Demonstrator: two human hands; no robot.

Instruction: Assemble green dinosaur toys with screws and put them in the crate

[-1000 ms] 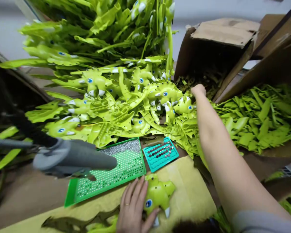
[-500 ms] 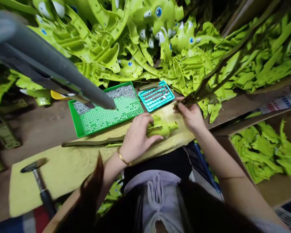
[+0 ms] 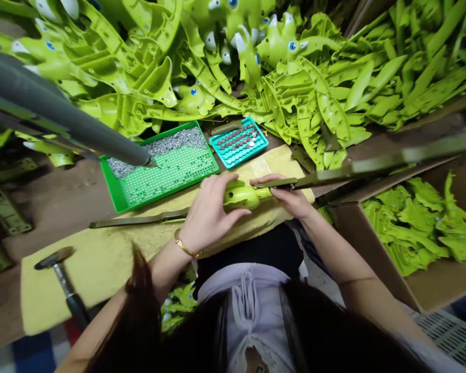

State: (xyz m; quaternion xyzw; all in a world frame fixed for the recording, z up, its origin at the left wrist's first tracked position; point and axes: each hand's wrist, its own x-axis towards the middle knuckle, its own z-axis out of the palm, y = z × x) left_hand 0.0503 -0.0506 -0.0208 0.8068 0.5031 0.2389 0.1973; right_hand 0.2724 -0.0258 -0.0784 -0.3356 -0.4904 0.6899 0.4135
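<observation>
Leverage from the long strip (image 3: 326, 177), pinched by the right hand (image 3: 295, 203), risked twisting the green toy (image 3: 243, 197) out of the curled left hand (image 3: 206, 215).

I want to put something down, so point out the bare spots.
Bare: the yellow mat between hammer and left hand; the brown table left of the green tray. Crowded: behind that tray, where green parts pile up, and around the right hand, which holds a long strip.

The left hand (image 3: 207, 210) holds a lime-green plastic part (image 3: 243, 197) over the yellow cloth (image 3: 77, 259); the right hand (image 3: 289, 197) pinches a long olive strip (image 3: 349, 173) against its end. Just beyond sit a green tray (image 3: 171, 181) of small metal pieces and a teal tray (image 3: 238, 155).
</observation>
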